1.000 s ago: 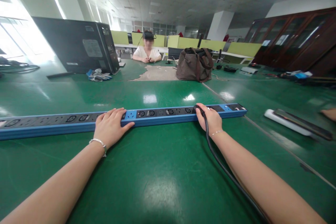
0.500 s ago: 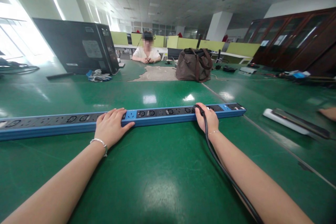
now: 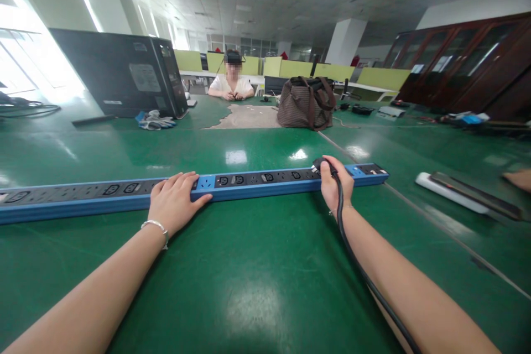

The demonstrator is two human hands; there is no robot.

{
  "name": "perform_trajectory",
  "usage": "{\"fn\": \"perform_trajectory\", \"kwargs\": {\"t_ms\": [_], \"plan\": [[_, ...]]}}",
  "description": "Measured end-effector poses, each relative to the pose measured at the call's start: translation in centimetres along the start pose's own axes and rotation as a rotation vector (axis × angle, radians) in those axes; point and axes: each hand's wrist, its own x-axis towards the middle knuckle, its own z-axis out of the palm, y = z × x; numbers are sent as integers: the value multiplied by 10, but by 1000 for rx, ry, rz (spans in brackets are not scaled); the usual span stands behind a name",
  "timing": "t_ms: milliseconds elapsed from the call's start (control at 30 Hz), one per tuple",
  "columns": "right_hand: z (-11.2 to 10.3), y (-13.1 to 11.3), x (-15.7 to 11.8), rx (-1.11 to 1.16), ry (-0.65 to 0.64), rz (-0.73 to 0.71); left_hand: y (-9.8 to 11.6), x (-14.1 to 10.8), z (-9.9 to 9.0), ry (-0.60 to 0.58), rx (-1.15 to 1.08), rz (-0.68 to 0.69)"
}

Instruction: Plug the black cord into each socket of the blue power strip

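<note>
Head view: plug (image 3: 319,164) in right hand (image 3: 336,181)

A bag (image 3: 306,105) stands upright; gloves (image 3: 154,120) lie by a computer tower (image 3: 120,74).

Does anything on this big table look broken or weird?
Yes: beyond the blue power strip, beside the brown bag, there's a pale, ragged-edged patch. It looks odd against the smooth green tabletop, maybe as if the green covering is missing there.
</note>
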Motion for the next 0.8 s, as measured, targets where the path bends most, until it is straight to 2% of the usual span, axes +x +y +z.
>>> {"fn": "perform_trajectory", "kwargs": {"t_ms": [200, 333, 533, 800], "plan": [[29, -65, -29, 112, -330, -119, 0, 0, 0, 6, -12, -5], [48, -94, -41, 170, -361, -71, 0, 1, 0, -2, -23, -3], [68, -110, -48, 15, -434, 24, 1, -1, 0, 15, -3, 6], [68, -117, -52, -238, -452, -86, 2, -1, -1, 13, -5, -4]]}}
